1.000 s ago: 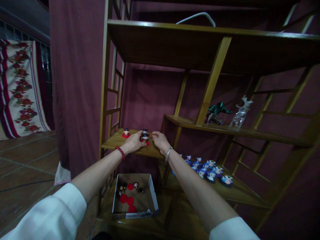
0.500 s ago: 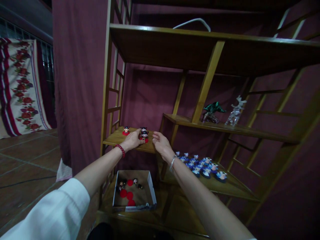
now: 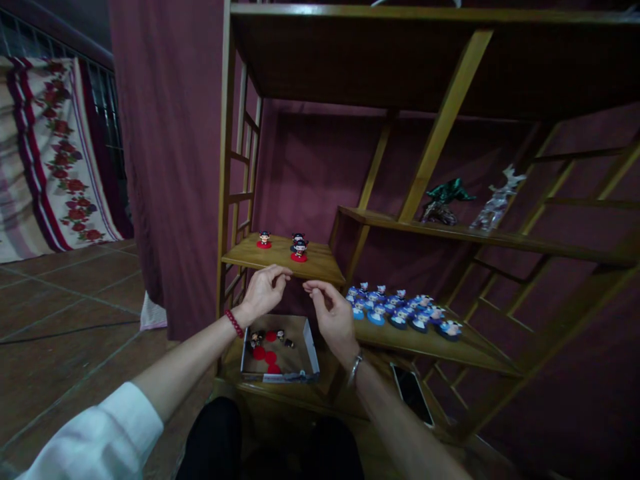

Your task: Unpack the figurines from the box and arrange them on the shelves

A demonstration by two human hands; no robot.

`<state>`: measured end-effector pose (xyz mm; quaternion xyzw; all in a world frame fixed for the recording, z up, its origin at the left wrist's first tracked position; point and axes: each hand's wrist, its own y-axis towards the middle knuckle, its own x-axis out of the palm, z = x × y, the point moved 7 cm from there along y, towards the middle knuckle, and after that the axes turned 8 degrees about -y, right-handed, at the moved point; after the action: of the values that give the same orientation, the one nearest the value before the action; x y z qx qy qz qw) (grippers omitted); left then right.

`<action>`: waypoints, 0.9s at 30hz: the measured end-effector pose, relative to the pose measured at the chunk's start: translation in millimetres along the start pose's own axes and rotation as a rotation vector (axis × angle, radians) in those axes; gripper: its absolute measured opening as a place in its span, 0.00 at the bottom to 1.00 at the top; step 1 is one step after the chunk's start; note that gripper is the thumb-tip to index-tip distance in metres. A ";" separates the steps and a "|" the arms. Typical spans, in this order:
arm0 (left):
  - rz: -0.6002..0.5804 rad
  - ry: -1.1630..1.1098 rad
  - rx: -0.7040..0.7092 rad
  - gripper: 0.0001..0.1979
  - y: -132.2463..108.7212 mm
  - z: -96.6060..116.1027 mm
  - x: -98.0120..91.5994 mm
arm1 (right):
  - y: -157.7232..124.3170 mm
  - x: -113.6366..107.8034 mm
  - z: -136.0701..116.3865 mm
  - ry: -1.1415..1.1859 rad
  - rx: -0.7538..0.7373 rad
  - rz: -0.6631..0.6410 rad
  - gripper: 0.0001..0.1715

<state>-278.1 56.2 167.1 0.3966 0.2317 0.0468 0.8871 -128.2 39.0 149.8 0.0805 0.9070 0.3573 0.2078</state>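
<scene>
My left hand (image 3: pixel 267 291) hovers in front of the upper left shelf (image 3: pixel 250 252), above the box, fingers loosely bent and holding nothing I can see. To its right, my right hand (image 3: pixel 333 319) is also raised, thumb near the fingertips, with no object visible in it. On that shelf stands a small figurine (image 3: pixel 299 250) with a black hat on a red round base, close in front of a similar figurine (image 3: pixel 298 238). Another figurine (image 3: pixel 264 239) on a red base stands farther left. Below the hands, an open cardboard box (image 3: pixel 314 350) contains several small figurines and red discs (image 3: pixel 265 359).
Rows of blue and white figurines (image 3: pixel 400 310) occupy the lower right shelf. Higher up stand a green ornament (image 3: pixel 445 199) and a clear deer-like ornament (image 3: pixel 497 201). A phone (image 3: pixel 413 395) lies low on the right. Wooden uprights (image 3: pixel 447 120) divide the shelves.
Both hands have drawn back and down from the shelf. My left hand has let go of the front figurine, which stays standing there. The view has tilted down, bringing the phone into sight.
</scene>
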 end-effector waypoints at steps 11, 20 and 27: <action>-0.351 0.148 -0.373 0.16 -99.3 -96.2 70.7 | -68.5 63.6 100.2 -0.222 0.257 -0.335 0.13; -0.620 0.303 -0.653 0.14 -166.7 -159.3 109.1 | -117.8 93.3 183.6 -0.458 0.467 -0.588 0.13; -0.677 0.401 -0.734 0.13 -199.4 -194.9 113.0 | -131.8 104.7 217.1 -0.561 0.489 -0.649 0.15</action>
<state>-285.2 83.4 -132.5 -0.0531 0.4798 -0.0889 0.8712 -127.9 106.8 -116.3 -0.0665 0.8516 0.0154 0.5197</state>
